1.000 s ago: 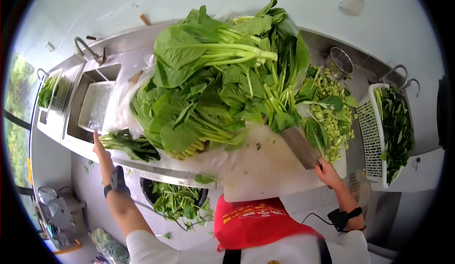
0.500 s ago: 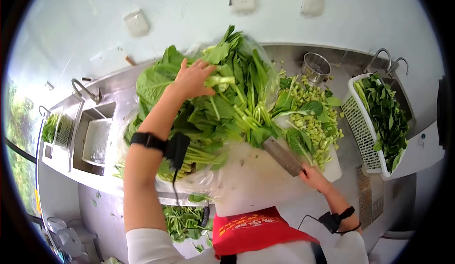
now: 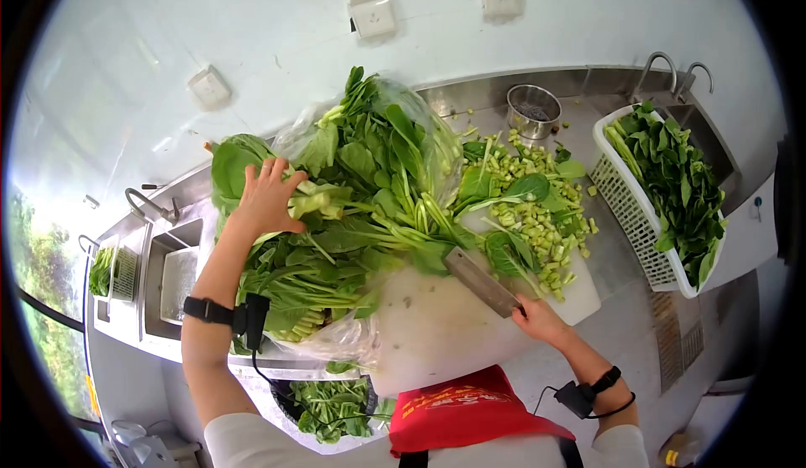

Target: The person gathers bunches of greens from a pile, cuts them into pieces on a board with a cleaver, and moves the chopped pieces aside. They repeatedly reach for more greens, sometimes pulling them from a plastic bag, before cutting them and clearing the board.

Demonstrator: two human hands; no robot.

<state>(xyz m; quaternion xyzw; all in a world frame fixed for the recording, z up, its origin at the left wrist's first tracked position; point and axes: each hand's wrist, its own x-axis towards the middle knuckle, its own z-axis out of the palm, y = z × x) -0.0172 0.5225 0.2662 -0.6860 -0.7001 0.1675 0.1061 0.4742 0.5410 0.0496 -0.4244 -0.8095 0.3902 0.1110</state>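
Observation:
My left hand (image 3: 270, 202) is curled over a bunch of leafy greens (image 3: 323, 200), gripping it near the pale stem base, its leaves pointing left. Below and beside it lies a large pile of greens (image 3: 361, 157), partly in a clear plastic bag (image 3: 437, 145). My right hand (image 3: 539, 318) is closed round the handle of a cleaver (image 3: 483, 283). The blade rests at or just above the white cutting board (image 3: 453, 325), its tip beside the stems. Chopped stems (image 3: 546, 224) and a few whole leaves are heaped to the right of the blade.
A steel pot (image 3: 533, 115) stands behind the chopped stems. On the right, a white basket (image 3: 642, 216) of greens sits by a sink. Left are a sink (image 3: 172, 279) and a smaller basket (image 3: 124, 273). Below the counter is a bin (image 3: 369, 397) of greens.
My left hand has brought the bunch left and nearer to me across the pile. The cleaver stays over the board in my right hand. The whole view has shifted slightly.

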